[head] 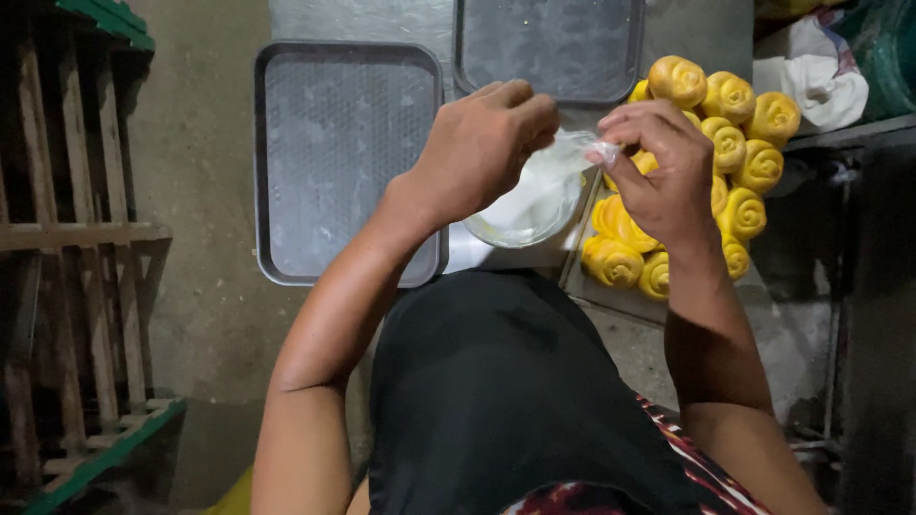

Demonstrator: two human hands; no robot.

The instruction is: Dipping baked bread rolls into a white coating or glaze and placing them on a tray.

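From the head camera, both hands meet over the worktop [382,24] and work a thin clear plastic bag [563,157] held just above a small round clear container [520,215]. The bag looks still empty and only partly opened, so the handling seems at an early stage: a heap of yellow spiral buns [730,143] sits untouched just right of the hands, and the two grey trays [334,153] ahead carry nothing. The left hand [482,143] comes in from the lower left, wrist bent, fingers curled and pressed together, pinching one edge of the bag. The right hand [663,167] rises from the lower right, knuckles up, fingers pinching the opposite edge.
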